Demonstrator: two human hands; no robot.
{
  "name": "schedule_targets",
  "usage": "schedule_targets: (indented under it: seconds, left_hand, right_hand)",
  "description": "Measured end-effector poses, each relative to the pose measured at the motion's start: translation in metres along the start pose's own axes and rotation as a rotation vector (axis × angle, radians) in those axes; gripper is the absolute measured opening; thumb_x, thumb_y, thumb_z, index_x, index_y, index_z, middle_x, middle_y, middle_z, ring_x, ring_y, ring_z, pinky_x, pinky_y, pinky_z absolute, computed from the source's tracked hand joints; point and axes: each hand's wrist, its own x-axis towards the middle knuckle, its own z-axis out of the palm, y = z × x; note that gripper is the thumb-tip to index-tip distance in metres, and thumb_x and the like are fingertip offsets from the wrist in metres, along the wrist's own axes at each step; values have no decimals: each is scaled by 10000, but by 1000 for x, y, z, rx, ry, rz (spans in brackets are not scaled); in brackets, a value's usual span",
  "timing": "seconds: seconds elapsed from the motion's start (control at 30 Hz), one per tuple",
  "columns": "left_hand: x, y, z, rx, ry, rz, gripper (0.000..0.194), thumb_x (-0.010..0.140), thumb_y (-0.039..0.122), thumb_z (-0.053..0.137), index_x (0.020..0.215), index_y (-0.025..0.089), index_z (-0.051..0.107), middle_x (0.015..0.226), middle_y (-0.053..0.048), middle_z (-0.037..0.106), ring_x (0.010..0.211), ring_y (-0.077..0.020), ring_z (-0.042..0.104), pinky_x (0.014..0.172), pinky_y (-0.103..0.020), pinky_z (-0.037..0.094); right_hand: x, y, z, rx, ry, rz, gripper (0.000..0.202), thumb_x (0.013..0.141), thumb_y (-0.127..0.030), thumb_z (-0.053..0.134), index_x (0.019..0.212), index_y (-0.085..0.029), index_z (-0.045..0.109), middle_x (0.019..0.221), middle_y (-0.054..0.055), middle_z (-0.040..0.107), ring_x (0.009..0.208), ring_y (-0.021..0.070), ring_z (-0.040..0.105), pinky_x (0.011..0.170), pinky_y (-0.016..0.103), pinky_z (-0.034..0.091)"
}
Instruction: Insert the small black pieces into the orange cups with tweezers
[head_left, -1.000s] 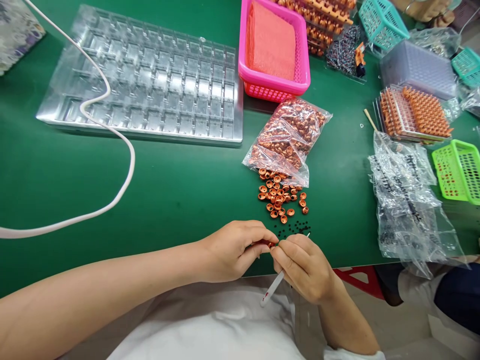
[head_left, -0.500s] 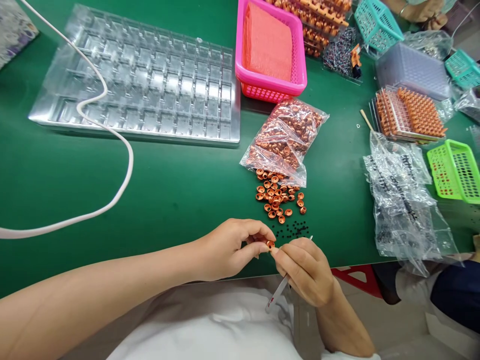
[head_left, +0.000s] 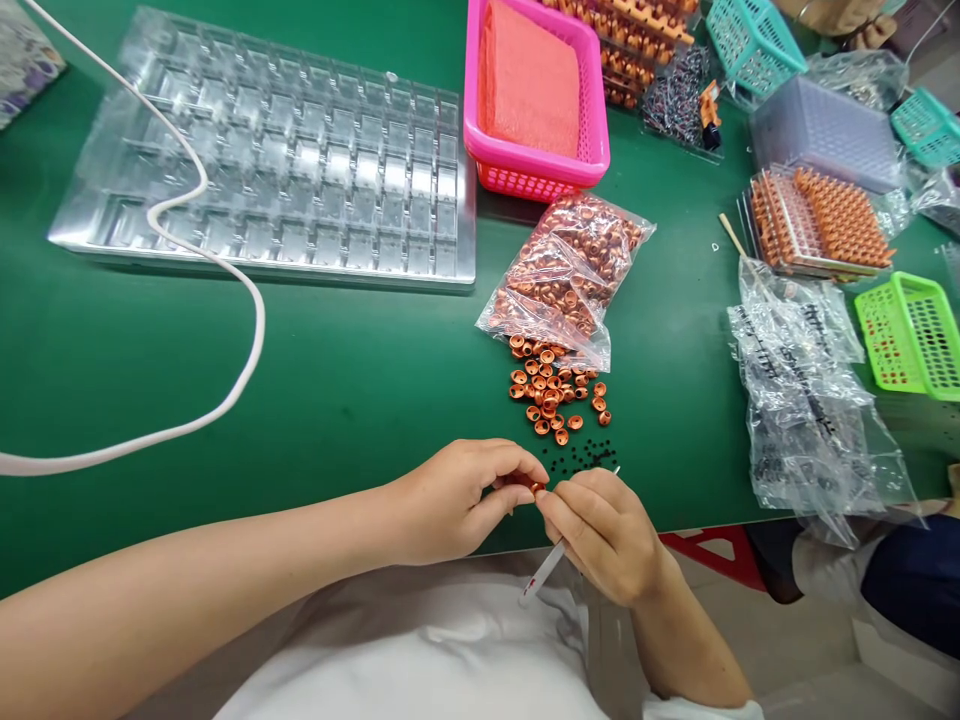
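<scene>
Between thumb and fingers, my left hand pinches a small copper-coloured cup. The fingertips of my right hand meet it from the other side. A thin tool with a white handle lies within my right hand, its tip poking out above the knuckles. Just beyond the hands are scattered tiny black pieces. Past them sits a loose pile of copper-coloured cups, at the mouth of a clear bag full of the same cups.
A clear moulded tray lies at the back left, crossed by a white cable. A pink basket holds a folded red cloth. On the right are plastic bags, a green basket and stacked orange parts. Part of a person shows at far right.
The cup between my fingertips has tilted, so its opening shows less. My right hand and the tool have shifted slightly left. The whole view has moved a little.
</scene>
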Motion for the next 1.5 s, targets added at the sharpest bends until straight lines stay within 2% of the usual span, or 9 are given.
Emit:
schedule_targets:
  seconds: [0.2, 0.4, 0.6, 0.7, 0.8, 0.87, 1.0, 1.17, 1.5]
  left_hand:
    - [1, 3, -1, 0, 1, 2, 178, 980, 161, 542, 1019, 146, 715, 926, -55, 761, 764, -138, 682, 696, -220, 525]
    - [-1, 3, 0, -25, -3, -3, 170, 974, 150, 541, 1004, 153, 709, 913, -48, 752, 752, -135, 680, 683, -216, 525]
    - [-1, 5, -1, -42, -19, -3, 173, 957, 142, 540, 981, 155, 711, 889, -45, 746, 748, -136, 681, 680, -219, 530]
    - [0, 4, -2, -83, -12, -47, 162, 946, 155, 554, 986, 157, 711, 888, -40, 742, 746, -136, 686, 685, -224, 539]
    - [3, 4, -1, -200, -19, -141, 120, 937, 200, 593, 982, 157, 695, 855, -29, 724, 747, -143, 683, 699, -240, 554]
    - [4, 4, -1, -329, -33, -211, 126, 930, 256, 631, 978, 151, 681, 829, -22, 703, 742, -146, 672, 709, -258, 566]
    - [7, 6, -1, -548, -55, -288, 239, 877, 346, 733, 975, 139, 665, 835, -19, 670, 756, -144, 635, 734, -298, 583]
    - [9, 8, -1, -665, -70, -321, 300, 832, 367, 799, 967, 141, 656, 859, -24, 656, 804, -147, 614, 742, -306, 576]
    - [8, 7, -1, -652, -70, -319, 270, 837, 342, 783, 972, 141, 664, 870, -24, 664, 805, -147, 616, 759, -308, 562]
  right_hand:
    - [1, 1, 1, -14, 12, -14, 285, 998, -68, 516, 1240, -122, 658, 939, 92, 706, 808, 192, 636, 653, 349, 562]
    - [5, 1, -1, 52, -11, -20, 281, 993, -54, 513, 1246, -68, 636, 894, 97, 703, 779, 188, 606, 637, 345, 538]
    - [13, 1, -6, 70, -36, -39, 294, 971, -55, 540, 1248, -80, 634, 883, 96, 706, 764, 196, 588, 621, 349, 514]
    - [18, 2, -6, 70, -41, -40, 304, 952, -43, 564, 1248, -61, 626, 865, 95, 686, 760, 199, 587, 633, 344, 511]
    - [18, 2, -4, 88, -35, 25, 295, 959, -61, 571, 1242, -118, 631, 895, 80, 684, 760, 182, 597, 664, 326, 529]
    - [16, 1, -3, 138, 26, 92, 274, 956, -69, 600, 1210, -164, 638, 901, 60, 690, 757, 165, 602, 675, 309, 538]
    - [10, -4, -4, 241, 246, 270, 318, 899, -39, 692, 1171, -198, 652, 897, 39, 690, 761, 152, 628, 659, 294, 550]
    - [3, -7, -6, 270, 466, 460, 268, 887, -54, 691, 1080, -241, 700, 815, 14, 675, 689, 165, 624, 622, 329, 544]
    - [0, -10, -4, 242, 499, 498, 235, 898, -63, 681, 1047, -245, 697, 797, 11, 663, 689, 173, 624, 622, 350, 551]
